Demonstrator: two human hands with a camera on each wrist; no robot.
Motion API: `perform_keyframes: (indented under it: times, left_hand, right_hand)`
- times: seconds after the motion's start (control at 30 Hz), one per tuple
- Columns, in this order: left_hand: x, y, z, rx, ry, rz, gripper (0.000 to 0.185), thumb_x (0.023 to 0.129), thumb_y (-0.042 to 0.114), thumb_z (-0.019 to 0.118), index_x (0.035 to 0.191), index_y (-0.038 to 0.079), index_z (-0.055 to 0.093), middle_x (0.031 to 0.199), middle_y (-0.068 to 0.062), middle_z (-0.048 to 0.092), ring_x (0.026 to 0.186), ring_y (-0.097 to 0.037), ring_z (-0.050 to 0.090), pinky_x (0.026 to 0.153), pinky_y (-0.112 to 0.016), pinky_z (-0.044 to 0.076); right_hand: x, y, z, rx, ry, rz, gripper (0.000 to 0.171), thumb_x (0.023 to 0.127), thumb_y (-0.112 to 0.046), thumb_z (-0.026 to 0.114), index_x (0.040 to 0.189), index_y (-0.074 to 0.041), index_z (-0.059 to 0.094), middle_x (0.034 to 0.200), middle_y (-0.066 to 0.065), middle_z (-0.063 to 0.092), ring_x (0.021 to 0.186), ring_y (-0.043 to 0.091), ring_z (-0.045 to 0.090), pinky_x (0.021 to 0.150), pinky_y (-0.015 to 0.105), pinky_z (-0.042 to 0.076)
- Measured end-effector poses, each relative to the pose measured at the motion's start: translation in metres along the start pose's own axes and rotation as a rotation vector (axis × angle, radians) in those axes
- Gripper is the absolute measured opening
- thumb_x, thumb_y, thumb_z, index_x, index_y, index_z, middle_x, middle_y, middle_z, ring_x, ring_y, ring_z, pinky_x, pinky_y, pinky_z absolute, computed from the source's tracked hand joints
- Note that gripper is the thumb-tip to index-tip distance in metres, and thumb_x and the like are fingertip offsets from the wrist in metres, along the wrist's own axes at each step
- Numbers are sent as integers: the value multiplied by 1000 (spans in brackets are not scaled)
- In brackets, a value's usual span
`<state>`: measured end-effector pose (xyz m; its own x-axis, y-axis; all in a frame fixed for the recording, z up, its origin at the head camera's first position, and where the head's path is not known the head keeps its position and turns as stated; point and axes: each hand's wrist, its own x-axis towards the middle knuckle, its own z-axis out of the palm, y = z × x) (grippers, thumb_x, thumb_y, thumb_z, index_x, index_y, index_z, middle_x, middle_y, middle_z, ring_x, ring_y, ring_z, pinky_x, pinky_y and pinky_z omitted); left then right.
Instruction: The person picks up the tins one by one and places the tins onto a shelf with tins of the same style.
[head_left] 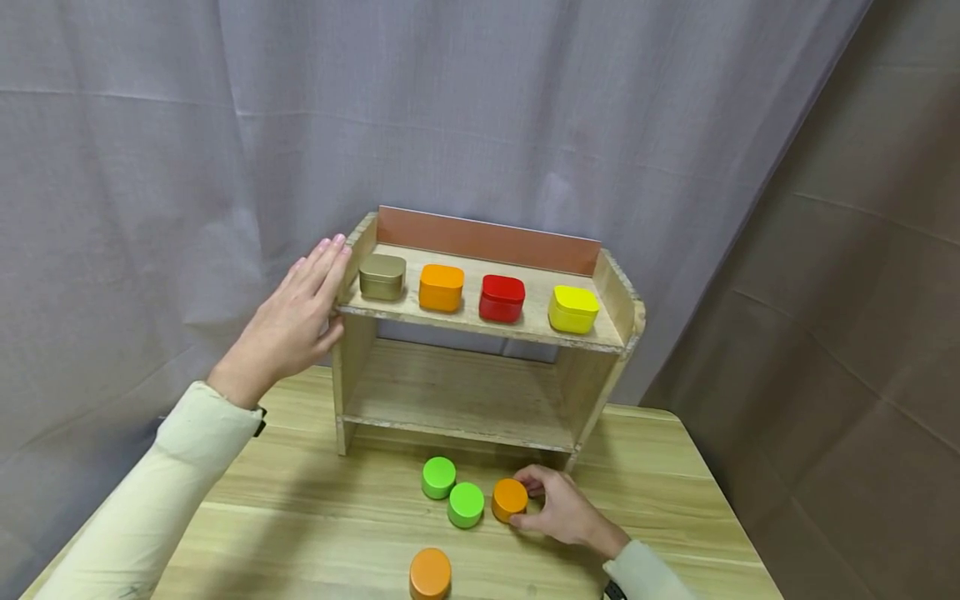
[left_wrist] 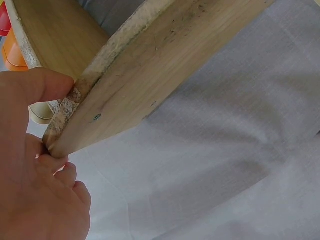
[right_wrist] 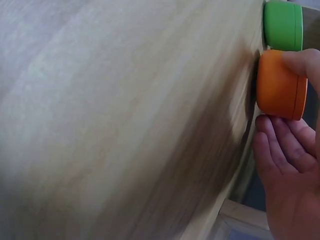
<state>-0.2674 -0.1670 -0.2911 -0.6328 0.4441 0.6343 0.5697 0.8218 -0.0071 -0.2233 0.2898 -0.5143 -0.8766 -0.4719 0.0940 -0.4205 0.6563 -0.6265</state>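
A small two-tier wooden shelf (head_left: pixel 480 432) stands on the table. My left hand (head_left: pixel 288 321) is at its left side panel. In the left wrist view, the thumb and fingers of that hand (left_wrist: pixel 37 165) grip the panel's edge (left_wrist: pixel 67 112). Down on the tabletop, my right hand (head_left: pixel 562 507) holds a round orange tin (head_left: pixel 510 500) between thumb and fingers. The right wrist view shows the thumb on this tin (right_wrist: pixel 280 85) near its lid seam, with fingers at its other side. Two round green tins (head_left: pixel 438 477) (head_left: pixel 466 505) stand just left of it.
Along the upper tier sit olive (head_left: pixel 382 277), orange (head_left: pixel 441 288), red (head_left: pixel 502 298) and yellow (head_left: pixel 573 309) squarish lidded tins. Another round orange tin (head_left: pixel 431 573) is near the front of the table (head_left: pixel 315 533). Grey curtains (head_left: pixel 480 108) hang behind and at the right.
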Motion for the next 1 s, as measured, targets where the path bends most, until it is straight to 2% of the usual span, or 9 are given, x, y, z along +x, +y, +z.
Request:
perform_keyframes:
  times: [0.3, 0.63, 1.0]
  left_hand:
    - [1, 0, 1, 8, 1, -3, 93, 89, 8, 66, 167, -3, 16, 176, -22, 18, 162, -43, 22, 131, -62, 26]
    - [-1, 0, 0, -3, -1, -12, 93, 90, 8, 65, 168, -2, 15, 177, -21, 16, 163, -42, 22, 133, -59, 23]
    - [0, 1, -1, -4, -7, -11, 92, 91, 8, 64, 168, -2, 15, 177, -21, 17, 163, -42, 22, 133, -60, 23]
  right_hand:
    - [0, -10, -7, 16, -7, -20, 49, 78, -27, 90, 119, -11, 69, 112, -2, 72, 99, 7, 67, 92, 29, 62]
    - [3, -28, -13, 33, 2, -93, 49, 78, -25, 91, 119, -13, 69, 114, -2, 73, 101, 11, 70, 97, 43, 64]
    - [12, -48, -12, 24, -27, -179, 47, 77, -20, 90, 119, -15, 68, 113, -5, 74, 100, 5, 69, 95, 36, 64]
